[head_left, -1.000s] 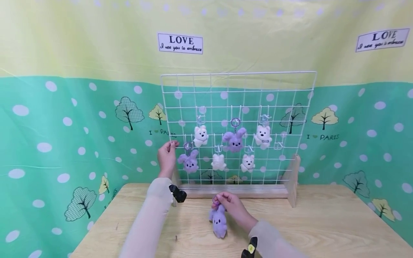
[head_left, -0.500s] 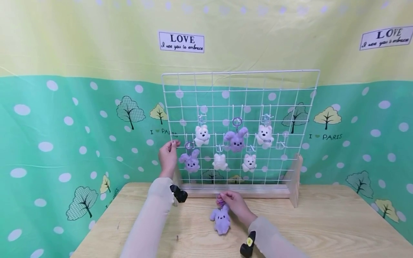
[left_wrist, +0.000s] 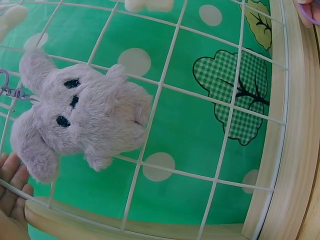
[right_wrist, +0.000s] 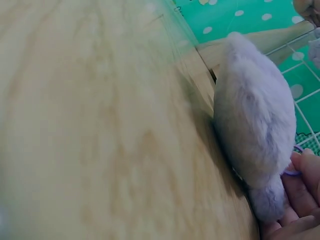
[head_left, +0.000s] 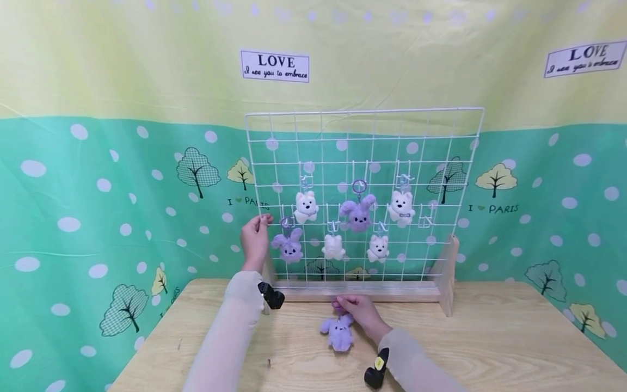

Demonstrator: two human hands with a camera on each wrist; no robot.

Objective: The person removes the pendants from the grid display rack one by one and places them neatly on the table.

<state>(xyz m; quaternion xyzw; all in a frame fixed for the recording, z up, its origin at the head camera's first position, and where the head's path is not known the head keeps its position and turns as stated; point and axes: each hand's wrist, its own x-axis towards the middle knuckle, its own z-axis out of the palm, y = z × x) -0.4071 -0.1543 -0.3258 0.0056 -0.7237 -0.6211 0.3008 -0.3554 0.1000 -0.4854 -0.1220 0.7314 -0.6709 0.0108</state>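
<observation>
My left hand (head_left: 254, 242) holds the left edge of an upright white wire grid rack (head_left: 303, 294); its fingertips (left_wrist: 14, 177) show behind the outer wire in the left wrist view. With my right hand (head_left: 364, 316), I pinch the purple ring (right_wrist: 294, 173) of a plush bunny keychain (head_left: 339, 335). The bunny hangs below my fingers, low over the table in front of the rack base. Seen from the right wrist, its plush body (right_wrist: 252, 110) is close beside the wood surface. Another purple bunny keychain (head_left: 290, 246) hangs on the grid near my left hand.
A second hung bunny (head_left: 359, 214) is mid-grid, among several white plush bear keychains (head_left: 401, 207). At the grid's right, a hook (head_left: 425, 220) bears nothing. The wooden table (head_left: 490, 337) extends toward me; a patterned green and yellow cloth (head_left: 108, 218) covers the wall behind.
The bunny in my right hand has turned more face-on and moved slightly right and up, along with that hand. My left hand keeps its place on the rack edge.
</observation>
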